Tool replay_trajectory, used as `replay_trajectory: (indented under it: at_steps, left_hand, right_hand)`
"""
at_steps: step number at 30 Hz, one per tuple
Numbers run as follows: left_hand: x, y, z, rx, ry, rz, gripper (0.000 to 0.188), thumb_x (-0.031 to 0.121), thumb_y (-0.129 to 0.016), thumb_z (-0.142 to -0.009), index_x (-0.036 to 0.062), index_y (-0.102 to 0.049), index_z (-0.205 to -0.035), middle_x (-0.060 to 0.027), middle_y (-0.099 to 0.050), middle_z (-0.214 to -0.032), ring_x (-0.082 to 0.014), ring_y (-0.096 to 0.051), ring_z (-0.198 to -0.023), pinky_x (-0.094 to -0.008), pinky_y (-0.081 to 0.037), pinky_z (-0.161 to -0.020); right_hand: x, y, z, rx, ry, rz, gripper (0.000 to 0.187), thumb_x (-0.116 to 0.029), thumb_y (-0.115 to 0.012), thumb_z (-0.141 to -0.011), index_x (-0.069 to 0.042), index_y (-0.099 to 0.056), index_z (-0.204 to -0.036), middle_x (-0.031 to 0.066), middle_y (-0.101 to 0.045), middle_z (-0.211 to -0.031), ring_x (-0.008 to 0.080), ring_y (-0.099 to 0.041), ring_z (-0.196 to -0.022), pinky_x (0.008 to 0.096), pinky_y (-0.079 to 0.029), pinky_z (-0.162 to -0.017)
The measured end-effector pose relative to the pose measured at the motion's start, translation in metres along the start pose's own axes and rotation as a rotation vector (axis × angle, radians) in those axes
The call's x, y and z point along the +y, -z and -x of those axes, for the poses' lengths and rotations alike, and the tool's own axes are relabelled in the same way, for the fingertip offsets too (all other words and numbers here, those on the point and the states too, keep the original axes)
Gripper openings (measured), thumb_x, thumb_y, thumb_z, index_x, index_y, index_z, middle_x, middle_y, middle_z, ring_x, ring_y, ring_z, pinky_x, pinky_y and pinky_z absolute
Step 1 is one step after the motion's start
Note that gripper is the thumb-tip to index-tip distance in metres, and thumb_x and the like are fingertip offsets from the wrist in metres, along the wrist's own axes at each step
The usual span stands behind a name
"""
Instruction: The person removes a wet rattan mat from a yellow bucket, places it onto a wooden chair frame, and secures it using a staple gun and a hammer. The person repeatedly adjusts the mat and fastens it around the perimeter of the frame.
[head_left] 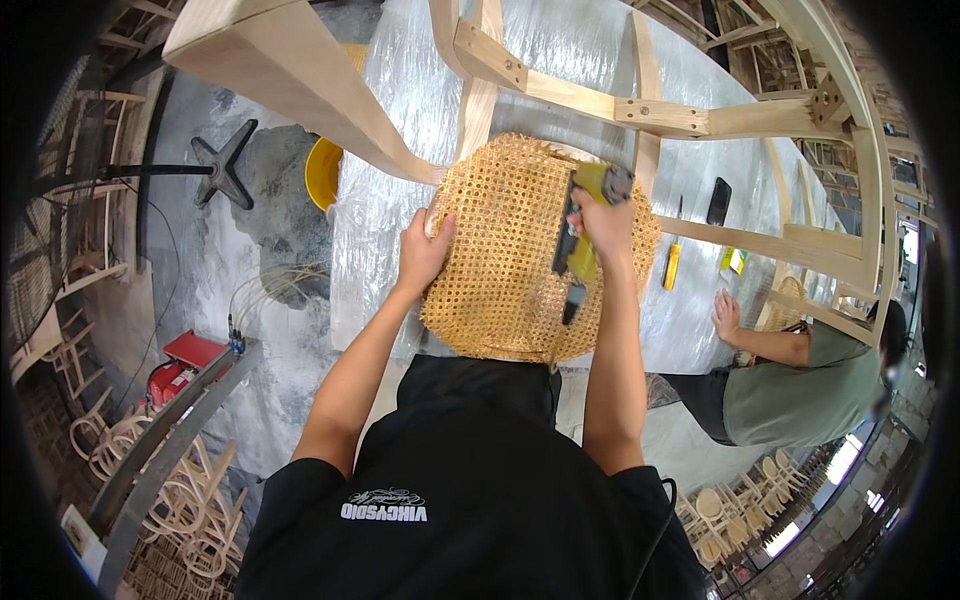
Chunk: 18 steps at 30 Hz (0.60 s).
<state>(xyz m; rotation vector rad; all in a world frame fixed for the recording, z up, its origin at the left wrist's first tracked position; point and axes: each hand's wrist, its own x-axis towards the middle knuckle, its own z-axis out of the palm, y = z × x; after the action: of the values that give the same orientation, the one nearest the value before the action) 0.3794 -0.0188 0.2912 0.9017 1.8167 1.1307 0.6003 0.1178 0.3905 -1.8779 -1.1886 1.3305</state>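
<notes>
In front of me a round seat panel of woven cane webbing (490, 260) lies at the near edge of the film-covered table. My left hand (425, 255) grips its left rim, thumb on top of the weave. My right hand (607, 228) is wrapped around the grip of a yellow-green and black staple gun (581, 260), held over the right part of the panel. Whether the tool's nose touches the cane I cannot tell. A ragged cane edge and a strip of pale wood show at the panel's far side.
A pale wooden chair frame (565, 95) stands beyond the panel. To the right lie a yellow utility knife (671, 267) and a flat black object (718, 200). Another person's hand (727, 318) rests on the table. A yellow bucket (320, 172) sits on the floor at left.
</notes>
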Motion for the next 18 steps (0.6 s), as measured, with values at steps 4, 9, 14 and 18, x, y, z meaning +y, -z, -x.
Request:
replay_trajectory:
  at_steps: [4, 9, 14, 18]
  left_hand:
    - [-0.002, 0.001, 0.001, 0.013, 0.025, -0.029, 0.04, 0.035, -0.068, -0.096, -0.0045, -0.063, -0.1, -0.0189, -0.071, -0.082, -0.0233, -0.067, -0.073, -0.0397, -0.052, -0.071]
    - [-0.002, 0.005, 0.005, 0.021, 0.033, -0.057, 0.04, 0.034, -0.067, -0.096, -0.0051, -0.062, -0.098, -0.0201, -0.071, -0.084, -0.0244, -0.068, -0.076, -0.0398, -0.052, -0.074]
    - [0.006, -0.003, 0.007, -0.015, 0.003, -0.09, 0.041, 0.035, -0.067, -0.096, -0.006, -0.065, -0.103, -0.0207, -0.072, -0.088, -0.0257, -0.069, -0.08, -0.0398, -0.052, -0.077]
    - [0.004, 0.0, 0.009, 0.139, -0.097, -0.182, 0.052, 0.04, -0.067, -0.095, -0.0088, -0.062, -0.11, -0.0245, -0.071, -0.092, -0.0312, -0.07, -0.086, -0.042, -0.052, -0.081]
  right_hand:
    - [0.008, 0.064, 0.053, -0.073, 0.054, 0.13, 0.011, -0.002, -0.068, -0.084, 0.005, -0.067, -0.093, 0.0092, -0.069, -0.074, 0.0157, -0.066, -0.052, 0.0285, -0.048, -0.046]
    - [0.052, 0.149, 0.103, -0.012, -0.082, 0.231, 0.015, 0.001, -0.067, -0.081, 0.006, -0.068, -0.095, 0.0083, -0.067, -0.07, 0.0146, -0.064, -0.05, 0.0293, -0.047, -0.044]
    - [0.156, 0.251, 0.08, 0.087, -0.073, 0.729, 0.041, 0.001, -0.069, -0.074, 0.001, -0.066, -0.115, 0.0195, -0.069, -0.083, 0.032, -0.068, -0.073, 0.041, -0.055, -0.067]
    - [0.226, 0.266, 0.039, 0.236, 0.23, 0.918, 0.082, 0.002, -0.072, -0.073, -0.006, -0.041, -0.148, 0.0277, -0.055, -0.111, 0.0447, -0.058, -0.1, 0.0457, -0.049, -0.093]
